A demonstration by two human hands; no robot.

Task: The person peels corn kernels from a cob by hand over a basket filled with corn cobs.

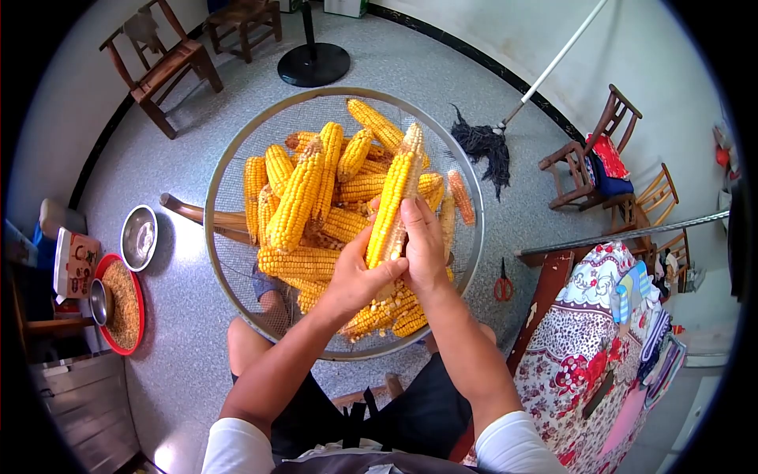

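Note:
An ear of corn is held at a tilt above the sieve, its tip pointing away from me. Its left side carries yellow kernels, while the right side looks pale and stripped. My left hand is closed round the lower end. My right hand grips the ear's right side, thumb against the stripped strip. Beneath them, a round mesh sieve bears a heap of corn ears. Loose kernels lie near its front. A bare reddish cob rests by the right rim.
Left on the floor are a metal bowl and a red basin of grain. Scissors lie right of the sieve. A mop, a black round stand and wooden chairs stand beyond. A flowered cloth covers the right side.

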